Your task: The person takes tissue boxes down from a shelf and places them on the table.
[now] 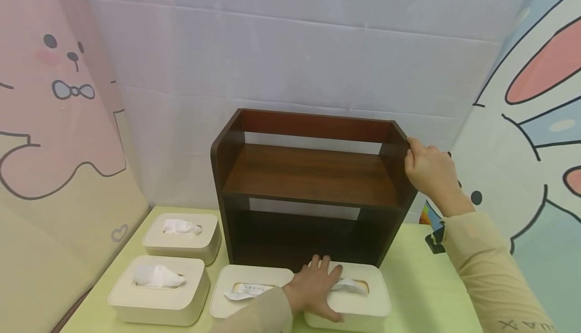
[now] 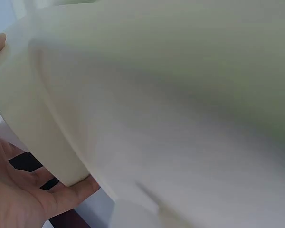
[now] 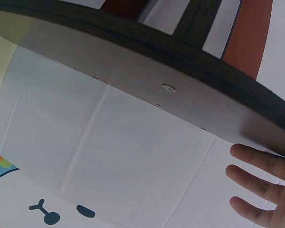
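A dark brown two-tier shelf (image 1: 313, 171) stands at the back of the table. My right hand (image 1: 431, 169) holds the upper edge of its right side panel, and in the right wrist view straight fingers (image 3: 261, 166) lie along the panel's outer face. The left hand (image 1: 315, 290) spans the left end of a cream tissue box (image 1: 363, 308) in front of the shelf, thumb on the near side and fingers over the far edge. In the left wrist view its fingers (image 2: 71, 194) reach round the pale box wall (image 2: 52, 133).
Left of the held box lies another tissue box (image 1: 227, 282), partly covered by my left sleeve. Two more boxes, a front one (image 1: 159, 305) and a rear one (image 1: 177, 242), sit at the table's left. A pale cloth wall (image 1: 295, 60) rises behind the light green table (image 1: 417, 272).
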Tool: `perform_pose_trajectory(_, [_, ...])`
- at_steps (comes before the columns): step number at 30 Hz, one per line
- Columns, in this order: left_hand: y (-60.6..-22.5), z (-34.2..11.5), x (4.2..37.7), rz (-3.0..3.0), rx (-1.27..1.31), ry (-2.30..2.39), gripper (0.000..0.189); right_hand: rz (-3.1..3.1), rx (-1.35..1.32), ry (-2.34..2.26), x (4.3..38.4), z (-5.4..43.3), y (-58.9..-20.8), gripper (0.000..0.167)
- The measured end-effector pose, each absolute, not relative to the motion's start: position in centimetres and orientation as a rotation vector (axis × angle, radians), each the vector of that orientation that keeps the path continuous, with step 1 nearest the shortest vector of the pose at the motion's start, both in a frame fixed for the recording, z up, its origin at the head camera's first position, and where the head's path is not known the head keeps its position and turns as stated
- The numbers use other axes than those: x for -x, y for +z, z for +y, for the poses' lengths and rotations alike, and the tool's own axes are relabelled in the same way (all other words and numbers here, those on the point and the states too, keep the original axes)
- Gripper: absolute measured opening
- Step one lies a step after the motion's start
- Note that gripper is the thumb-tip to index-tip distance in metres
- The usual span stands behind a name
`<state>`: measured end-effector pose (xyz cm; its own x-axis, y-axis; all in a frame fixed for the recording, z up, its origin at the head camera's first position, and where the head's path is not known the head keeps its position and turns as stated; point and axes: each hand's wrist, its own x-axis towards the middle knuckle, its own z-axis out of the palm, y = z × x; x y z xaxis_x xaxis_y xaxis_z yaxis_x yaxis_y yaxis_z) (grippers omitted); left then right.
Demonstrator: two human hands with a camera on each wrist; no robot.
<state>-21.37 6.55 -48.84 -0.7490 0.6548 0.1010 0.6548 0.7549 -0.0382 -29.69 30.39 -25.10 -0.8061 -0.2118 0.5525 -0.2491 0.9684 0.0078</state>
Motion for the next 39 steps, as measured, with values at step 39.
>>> perform_pose_trajectory(39, [-49.8,6.7,18.3,-2.771,1.042,0.162,0.094,-2.520,-0.333,0.089,28.7,30.2,-24.7,0.039])
